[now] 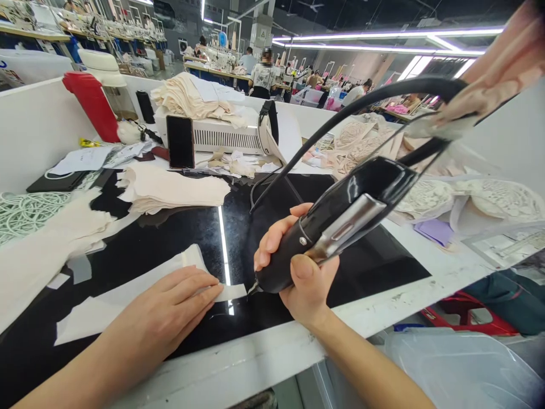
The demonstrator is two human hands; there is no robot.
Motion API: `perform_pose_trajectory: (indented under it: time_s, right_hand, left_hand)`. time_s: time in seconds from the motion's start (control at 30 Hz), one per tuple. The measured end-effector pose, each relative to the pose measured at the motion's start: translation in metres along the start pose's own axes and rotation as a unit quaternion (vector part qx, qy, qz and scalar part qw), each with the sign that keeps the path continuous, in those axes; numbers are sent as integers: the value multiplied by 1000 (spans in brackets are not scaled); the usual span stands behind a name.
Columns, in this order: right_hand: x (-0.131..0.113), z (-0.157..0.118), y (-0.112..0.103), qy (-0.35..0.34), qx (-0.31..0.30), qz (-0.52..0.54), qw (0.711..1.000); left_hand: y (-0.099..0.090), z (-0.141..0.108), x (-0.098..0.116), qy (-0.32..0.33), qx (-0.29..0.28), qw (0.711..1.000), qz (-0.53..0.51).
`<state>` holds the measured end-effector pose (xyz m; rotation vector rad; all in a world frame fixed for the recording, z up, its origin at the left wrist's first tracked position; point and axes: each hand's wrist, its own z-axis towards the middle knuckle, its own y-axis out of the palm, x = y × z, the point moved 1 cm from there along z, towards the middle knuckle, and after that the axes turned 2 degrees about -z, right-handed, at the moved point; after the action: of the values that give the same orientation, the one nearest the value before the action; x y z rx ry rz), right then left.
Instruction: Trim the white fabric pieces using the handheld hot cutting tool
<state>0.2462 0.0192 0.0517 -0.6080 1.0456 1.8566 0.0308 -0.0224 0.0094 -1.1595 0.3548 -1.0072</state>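
My right hand (309, 284) is wrapped around a black hand-held tool, which looks like a glue gun (284, 258), with a silver lever along its side. It tilts down to the left, and its fine pointed nozzle (254, 288) is at the end of a narrow pale strip (233, 292). Flat on a cream fabric piece (123, 301) lies my left hand (170, 307), fingers stretched out and holding nothing. The strip comes out from under its fingertips. Both rest on a glossy black board (238, 244). A thick black cable (315, 142) loops from the tool's upper end.
Behind the board are a stack of cream fabric pieces (174, 187), a phone (180, 142) and a white vented box (225, 136). A red bottle (91, 105) stands at left. Lace bra cups (489, 199) lie at right. The table's white edge (238, 369) runs in front.
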Motion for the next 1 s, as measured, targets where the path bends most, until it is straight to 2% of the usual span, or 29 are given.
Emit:
perform_pose_trajectory:
  time_s: [0.27,0.67,0.83,1.0]
  right_hand:
    - [0,2,2,-5,-12,31,999]
    - [5,0,4,-8,-14,6,1000]
    - [5,-1,5,-7,-12,-1,1000]
    - [7,-2,2,-7,-17,-1,1000]
  left_hand:
    - [4,-4,-3,5,-4,1000,5]
    - [5,-3,-4,21,-12,1000,12]
    - [3,1,-5,20,5,1000,12]
    - [3,1,-7,8,-5,1000,4]
